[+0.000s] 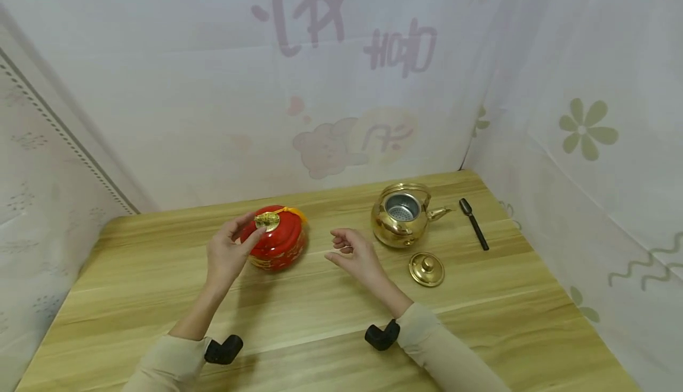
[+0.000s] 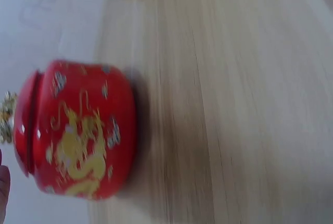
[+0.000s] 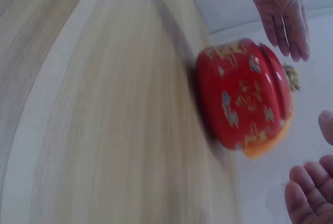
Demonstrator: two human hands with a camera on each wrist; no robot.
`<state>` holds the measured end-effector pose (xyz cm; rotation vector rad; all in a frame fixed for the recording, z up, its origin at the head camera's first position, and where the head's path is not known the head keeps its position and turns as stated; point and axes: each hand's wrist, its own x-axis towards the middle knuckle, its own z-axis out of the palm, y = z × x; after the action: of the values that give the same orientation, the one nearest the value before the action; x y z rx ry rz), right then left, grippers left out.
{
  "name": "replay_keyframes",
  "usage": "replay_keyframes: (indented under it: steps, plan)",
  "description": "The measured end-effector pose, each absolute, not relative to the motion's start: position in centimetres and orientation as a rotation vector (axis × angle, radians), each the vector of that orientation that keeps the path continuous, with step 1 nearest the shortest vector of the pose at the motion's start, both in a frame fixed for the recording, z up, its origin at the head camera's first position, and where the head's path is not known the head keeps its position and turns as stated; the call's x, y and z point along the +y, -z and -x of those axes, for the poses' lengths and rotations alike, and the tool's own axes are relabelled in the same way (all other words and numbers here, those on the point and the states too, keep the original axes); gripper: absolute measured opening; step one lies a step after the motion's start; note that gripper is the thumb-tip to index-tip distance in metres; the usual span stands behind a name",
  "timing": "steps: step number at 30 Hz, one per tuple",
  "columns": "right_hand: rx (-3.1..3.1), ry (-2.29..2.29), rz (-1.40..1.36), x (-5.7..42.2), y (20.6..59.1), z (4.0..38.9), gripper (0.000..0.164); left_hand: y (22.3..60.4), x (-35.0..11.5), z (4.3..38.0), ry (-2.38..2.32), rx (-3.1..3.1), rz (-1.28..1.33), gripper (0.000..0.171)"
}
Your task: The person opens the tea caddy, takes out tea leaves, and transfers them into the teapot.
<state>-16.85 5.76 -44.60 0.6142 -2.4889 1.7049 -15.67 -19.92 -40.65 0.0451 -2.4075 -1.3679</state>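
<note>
Firstly, one red jar (image 1: 280,252), lidded and upright on the counter (image 1: 320,332), to the left of a gold teapot (image 1: 392,229). Left hand (image 1: 226,255): grip spread wide at the jar's gold knob (image 1: 264,220), hold of nothing evident. Right hand (image 1: 356,254): between jar and teapot, grip loosely parted, nothing in it. Handling, as judged: raising the lid (image 1: 284,233) would want a low, firm pinch on the knob, a straight upward pull, the yellow tassel (image 1: 294,211) kept free, and the right hand steadying the jar's side. Obscured: the jar's inside, under its lid; whether left hand and knob touch, which cannot be told; most of the left hand, cut off by the edge of the blurred left wrist view.
</note>
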Motion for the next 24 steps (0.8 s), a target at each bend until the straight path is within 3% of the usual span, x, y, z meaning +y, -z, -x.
replay_keyframes:
  steps: [24]
  plan:
    - [-2.442,-1.637,-0.678,-0.9,46.0,18.3,0.065,41.5,-21.9,17.6,1.295,-2.468,0.177,0.037]
